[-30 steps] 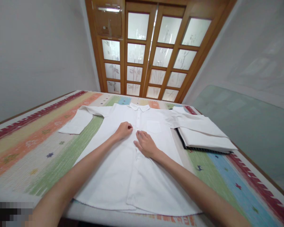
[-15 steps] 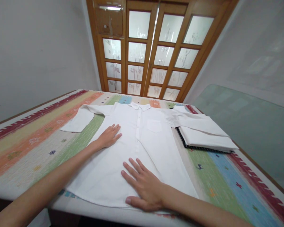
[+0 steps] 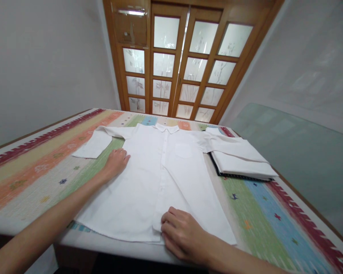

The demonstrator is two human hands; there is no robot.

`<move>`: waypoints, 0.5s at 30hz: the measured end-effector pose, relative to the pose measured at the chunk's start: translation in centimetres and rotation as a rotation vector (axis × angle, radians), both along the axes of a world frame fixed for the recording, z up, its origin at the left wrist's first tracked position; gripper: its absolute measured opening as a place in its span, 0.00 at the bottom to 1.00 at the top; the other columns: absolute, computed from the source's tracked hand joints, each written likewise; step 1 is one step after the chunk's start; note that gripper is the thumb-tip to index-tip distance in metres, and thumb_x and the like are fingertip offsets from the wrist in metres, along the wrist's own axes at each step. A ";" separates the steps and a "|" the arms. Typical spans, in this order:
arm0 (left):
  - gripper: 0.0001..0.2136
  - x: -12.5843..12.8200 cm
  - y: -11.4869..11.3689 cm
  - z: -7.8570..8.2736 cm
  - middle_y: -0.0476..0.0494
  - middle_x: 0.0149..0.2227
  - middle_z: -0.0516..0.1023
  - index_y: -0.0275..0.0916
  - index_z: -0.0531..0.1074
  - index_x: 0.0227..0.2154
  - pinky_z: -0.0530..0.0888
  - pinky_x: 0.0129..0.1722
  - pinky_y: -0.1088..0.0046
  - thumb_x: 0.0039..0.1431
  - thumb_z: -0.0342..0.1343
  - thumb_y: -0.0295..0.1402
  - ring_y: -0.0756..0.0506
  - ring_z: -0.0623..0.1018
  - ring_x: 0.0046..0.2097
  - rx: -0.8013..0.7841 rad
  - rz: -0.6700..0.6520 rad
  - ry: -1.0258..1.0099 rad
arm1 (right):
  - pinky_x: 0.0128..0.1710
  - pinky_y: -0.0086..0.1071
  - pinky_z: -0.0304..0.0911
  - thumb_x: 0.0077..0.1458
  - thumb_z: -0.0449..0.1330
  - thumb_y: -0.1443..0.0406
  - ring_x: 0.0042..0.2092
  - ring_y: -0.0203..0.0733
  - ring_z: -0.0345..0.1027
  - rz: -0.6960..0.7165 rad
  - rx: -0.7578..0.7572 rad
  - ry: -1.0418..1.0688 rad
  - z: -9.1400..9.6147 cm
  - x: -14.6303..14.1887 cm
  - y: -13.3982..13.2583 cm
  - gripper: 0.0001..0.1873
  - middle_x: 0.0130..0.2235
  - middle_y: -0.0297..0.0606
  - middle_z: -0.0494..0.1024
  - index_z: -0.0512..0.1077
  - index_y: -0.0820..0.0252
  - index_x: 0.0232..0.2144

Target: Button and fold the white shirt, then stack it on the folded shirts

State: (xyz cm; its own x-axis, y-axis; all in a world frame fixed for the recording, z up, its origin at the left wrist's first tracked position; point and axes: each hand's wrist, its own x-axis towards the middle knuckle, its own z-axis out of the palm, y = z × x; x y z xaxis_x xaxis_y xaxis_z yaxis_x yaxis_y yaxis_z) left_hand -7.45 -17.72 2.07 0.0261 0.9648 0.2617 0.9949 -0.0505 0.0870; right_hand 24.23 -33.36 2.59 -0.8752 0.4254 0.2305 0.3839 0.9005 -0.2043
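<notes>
A white button-up shirt (image 3: 144, 182) lies front side up, its collar away from me and its hem near the table's front edge. The fingers of my right hand (image 3: 184, 234) are closed on the shirt at the bottom of the button placket, with a small fold of cloth lifted beside them. My left hand (image 3: 117, 163) rests at the shirt's left side edge below the armpit. Its fingers are curled under, so what is beneath them is hidden. The left sleeve (image 3: 94, 144) bends toward me on the tablecloth.
Under the right sleeve lies a stack of folded white cloth (image 3: 240, 167) with a dark item at its bottom. A striped, patterned tablecloth (image 3: 257, 213) covers the table. Beyond stand wooden doors with glass panes (image 3: 165, 64). A pale green panel (image 3: 297, 152) runs along the right side.
Both hands lay flat with spread fingers before. My left hand has slid left to the shirt's side edge and curled; my right has moved slightly toward the hem and closed on the placket.
</notes>
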 end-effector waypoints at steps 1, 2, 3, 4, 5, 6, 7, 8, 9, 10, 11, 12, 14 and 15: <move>0.14 0.0 -0.1 0.2 0.31 0.46 0.76 0.33 0.73 0.39 0.64 0.56 0.57 0.61 0.46 0.36 0.35 0.72 0.54 0.005 0.037 0.001 | 0.33 0.33 0.59 0.56 0.53 0.69 0.35 0.42 0.64 -0.004 0.032 -0.001 -0.2 -0.2 -0.1 0.03 0.32 0.40 0.72 0.66 0.59 0.31; 0.14 -0.1 -0.2 0.4 0.31 0.46 0.76 0.32 0.73 0.40 0.64 0.56 0.58 0.60 0.47 0.37 0.35 0.72 0.53 0.008 0.069 -0.001 | 0.32 0.33 0.57 0.56 0.53 0.69 0.33 0.41 0.62 -0.001 0.063 0.002 -0.4 -0.5 -0.3 0.03 0.31 0.39 0.71 0.65 0.59 0.30; 0.15 -0.2 -0.2 0.6 0.31 0.47 0.75 0.32 0.72 0.43 0.64 0.56 0.60 0.60 0.48 0.37 0.35 0.72 0.53 0.009 0.094 -0.006 | 0.30 0.33 0.55 0.56 0.53 0.69 0.32 0.41 0.61 0.011 0.094 0.008 -0.6 -0.7 -0.4 0.04 0.30 0.39 0.70 0.64 0.59 0.29; 0.16 -0.4 -0.2 0.8 0.31 0.48 0.74 0.31 0.71 0.45 0.65 0.55 0.62 0.59 0.49 0.37 0.36 0.72 0.53 0.008 0.115 -0.016 | 0.29 0.33 0.53 0.57 0.53 0.69 0.31 0.40 0.61 0.034 0.120 0.011 -0.8 -0.9 -0.6 0.04 0.30 0.38 0.69 0.64 0.59 0.29; 0.18 -0.6 -0.1 0.9 0.32 0.49 0.74 0.31 0.69 0.47 0.66 0.54 0.64 0.58 0.50 0.37 0.37 0.72 0.53 0.000 0.135 -0.032 | 0.28 0.33 0.52 0.57 0.53 0.69 0.31 0.40 0.60 0.062 0.145 0.008 -1.0 -1.0 -0.7 0.04 0.30 0.38 0.69 0.64 0.59 0.29; 0.19 -0.9 -0.1 1.1 0.33 0.49 0.74 0.31 0.68 0.49 0.67 0.52 0.65 0.58 0.51 0.37 0.38 0.73 0.52 -0.015 0.154 -0.052 | 0.27 0.34 0.51 0.57 0.53 0.70 0.30 0.39 0.60 0.088 0.167 -0.001 -1.0 -1.1 -0.8 0.05 0.30 0.37 0.69 0.64 0.59 0.28; 0.21 -1.1 -0.1 1.2 0.34 0.47 0.75 0.31 0.66 0.51 0.68 0.50 0.66 0.57 0.51 0.37 0.38 0.74 0.51 -0.038 0.175 -0.075 | 0.26 0.34 0.50 0.57 0.52 0.71 0.30 0.39 0.59 0.108 0.184 -0.016 -1.0 -1.1 -1.0 0.06 0.30 0.37 0.69 0.64 0.60 0.28; 0.22 -1.4 0.0 1.4 0.35 0.45 0.76 0.31 0.66 0.52 0.69 0.49 0.67 0.57 0.52 0.37 0.39 0.75 0.49 -0.065 0.195 -0.097 | 0.26 0.34 0.50 0.57 0.52 0.72 0.30 0.39 0.59 0.119 0.193 -0.036 -0.9 -1.0 -1.1 0.06 0.29 0.37 0.69 0.65 0.60 0.29; 0.22 -1.6 0.0 1.7 0.36 0.43 0.78 0.32 0.65 0.52 0.70 0.47 0.68 0.56 0.53 0.38 0.39 0.76 0.47 -0.092 0.214 -0.114 | 0.27 0.34 0.50 0.57 0.53 0.72 0.31 0.40 0.60 0.124 0.191 -0.058 -0.6 -0.9 -1.2 0.05 0.30 0.37 0.70 0.65 0.60 0.30; 0.22 -1.8 0.0 1.9 0.37 0.41 0.78 0.32 0.65 0.52 0.70 0.45 0.68 0.56 0.53 0.39 0.38 0.77 0.46 -0.118 0.229 -0.123 | 0.28 0.34 0.52 0.57 0.53 0.71 0.32 0.40 0.60 0.123 0.178 -0.082 -0.3 -0.6 -1.3 0.04 0.31 0.38 0.70 0.65 0.60 0.31; 0.22 -2.1 0.0 2.1 0.38 0.39 0.79 0.33 0.66 0.51 0.70 0.44 0.68 0.57 0.53 0.39 0.38 0.77 0.45 -0.140 0.241 -0.126 | 0.29 0.34 0.53 0.56 0.54 0.70 0.33 0.41 0.61 0.116 0.156 -0.108 0.2 -0.3 -1.4 0.02 0.33 0.39 0.71 0.66 0.60 0.33; 0.21 -2.3 0.0 2.3 0.38 0.39 0.79 0.33 0.68 0.49 0.71 0.42 0.68 0.56 0.53 0.40 0.38 0.78 0.44 -0.160 0.251 -0.124 | 0.31 0.35 0.55 0.55 0.55 0.69 0.35 0.43 0.62 0.099 0.129 -0.130 0.6 0.2 -1.6 0.03 0.35 0.40 0.72 0.66 0.61 0.35; 0.18 -2.7 0.0 2.6 0.37 0.38 0.79 0.34 0.72 0.43 0.71 0.40 0.69 0.56 0.53 0.43 0.37 0.78 0.43 -0.203 0.264 -0.125 | 0.35 0.36 0.59 0.52 0.56 0.69 0.40 0.45 0.63 0.042 0.083 -0.161 1.4 1.4 -1.8 0.10 0.41 0.44 0.73 0.66 0.61 0.39; 0.17 -2.8 0.0 2.7 0.37 0.37 0.79 0.35 0.73 0.38 0.70 0.38 0.69 0.55 0.52 0.44 0.37 0.78 0.42 -0.226 0.266 -0.135 | 0.37 0.37 0.60 0.51 0.56 0.70 0.42 0.47 0.64 0.004 0.071 -0.171 1.6 2.2 -2.0 0.13 0.44 0.46 0.73 0.66 0.61 0.41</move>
State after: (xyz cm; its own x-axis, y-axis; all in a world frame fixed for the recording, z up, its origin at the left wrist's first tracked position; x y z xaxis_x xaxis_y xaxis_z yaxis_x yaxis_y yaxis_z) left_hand -10.29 -17.73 4.72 -0.2533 0.9670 0.0253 0.9496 0.2436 0.1974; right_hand 26.42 -35.36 4.21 -0.9058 0.4098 0.1077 0.4039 0.9119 -0.0726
